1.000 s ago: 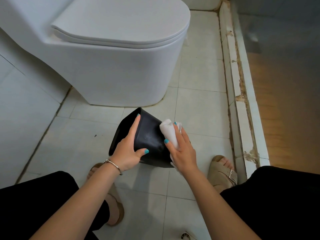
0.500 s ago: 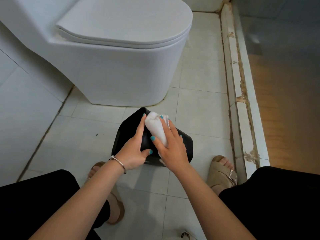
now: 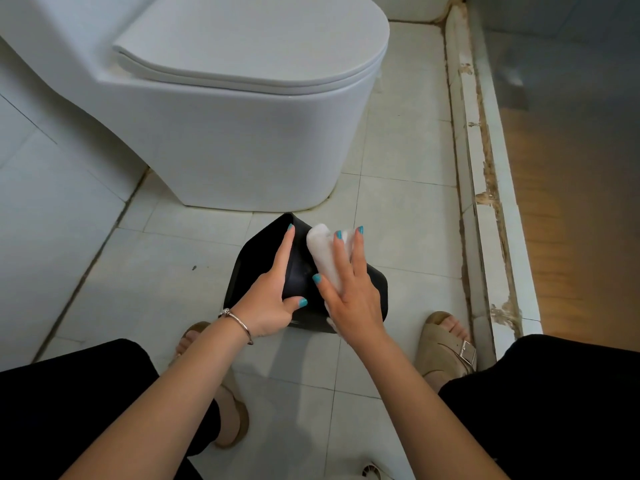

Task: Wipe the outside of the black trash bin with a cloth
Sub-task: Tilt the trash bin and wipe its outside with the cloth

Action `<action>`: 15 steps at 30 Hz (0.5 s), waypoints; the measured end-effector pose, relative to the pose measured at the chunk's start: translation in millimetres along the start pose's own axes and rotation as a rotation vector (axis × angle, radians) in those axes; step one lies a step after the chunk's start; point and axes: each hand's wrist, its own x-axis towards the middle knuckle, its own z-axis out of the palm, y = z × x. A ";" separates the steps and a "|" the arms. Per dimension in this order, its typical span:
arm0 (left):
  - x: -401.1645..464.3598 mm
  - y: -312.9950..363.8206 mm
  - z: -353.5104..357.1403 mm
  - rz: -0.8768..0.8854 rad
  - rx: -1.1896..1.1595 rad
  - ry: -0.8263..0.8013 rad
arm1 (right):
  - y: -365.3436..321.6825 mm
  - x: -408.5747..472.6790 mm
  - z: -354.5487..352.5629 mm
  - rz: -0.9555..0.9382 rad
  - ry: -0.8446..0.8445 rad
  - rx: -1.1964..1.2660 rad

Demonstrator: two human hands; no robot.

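Observation:
The black trash bin (image 3: 299, 271) lies tilted on the tiled floor in front of the toilet, its outer wall facing up. My left hand (image 3: 273, 299) grips its left corner edge, index finger straight along the side and thumb on the upper face. My right hand (image 3: 353, 296) presses a rolled white cloth (image 3: 322, 251) flat against the bin's wall with straight, spread fingers. The cloth reaches to the bin's far rim. Both hands hide much of the bin.
A white toilet (image 3: 242, 133) with its lid down stands just behind the bin. A worn raised threshold (image 3: 485, 202) runs along the right, with a wooden floor beyond it. My sandalled feet (image 3: 446, 344) flank the bin, and my knees fill the lower corners.
My right hand has slid the cloth from the bin's right side up across its wall to the far rim. My left hand has kept its hold on the bin.

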 end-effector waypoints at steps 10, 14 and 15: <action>4.9 3.0 -2.7 0.017 -0.011 -0.038 | 16.1 2.4 0.1 0.086 0.049 0.044; 3.3 8.5 0.6 0.036 0.043 -0.044 | 36.3 -3.6 -6.8 0.267 0.095 0.087; 3.6 11.6 2.4 0.040 0.057 -0.052 | 40.7 -4.9 -8.3 0.301 0.113 0.096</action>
